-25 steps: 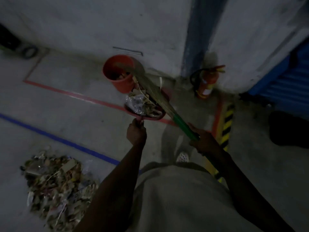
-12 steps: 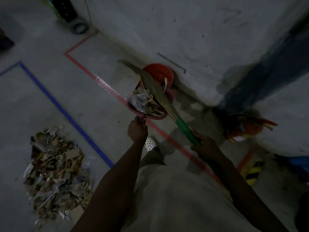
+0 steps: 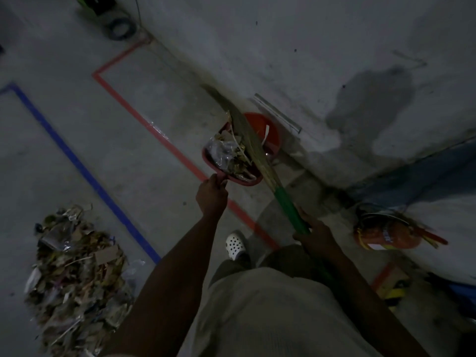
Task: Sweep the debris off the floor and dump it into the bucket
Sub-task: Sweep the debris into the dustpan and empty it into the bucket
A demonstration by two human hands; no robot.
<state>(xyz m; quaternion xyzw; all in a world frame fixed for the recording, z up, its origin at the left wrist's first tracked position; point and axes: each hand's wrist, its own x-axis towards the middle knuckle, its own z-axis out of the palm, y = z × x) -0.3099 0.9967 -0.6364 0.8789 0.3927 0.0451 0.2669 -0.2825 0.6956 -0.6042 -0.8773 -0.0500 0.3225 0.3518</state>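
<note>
A dim view from a head-worn camera looks down at a grey concrete floor where it meets a pale wall. The person's left hand has a closed grip round the short handle of a red dustpan. It holds the pan out in the air at the near side of an orange-red bucket, which stands against the foot of the wall. The dustpan is heaped with debris: dry leaves, paper scraps and crumpled clear plastic.

The right hand has its fingers wrapped round the green handle of a grass broom, so that grip is closed too. The broom's long straw bristles lie across the right side of the load and reach beyond the bucket. They probably pin the light scraps down so none spill, and stand ready to push them out. The pan looks roughly level, so the load seems not yet tipped.

Well apart, at lower left, a large pile of similar rubbish lies on the floor beyond a blue tape line, so much sweeping appears to remain. A red tape line runs beneath the dustpan. A red fire extinguisher sits by the wall at right, and a white perforated shoe shows between the arms.
</note>
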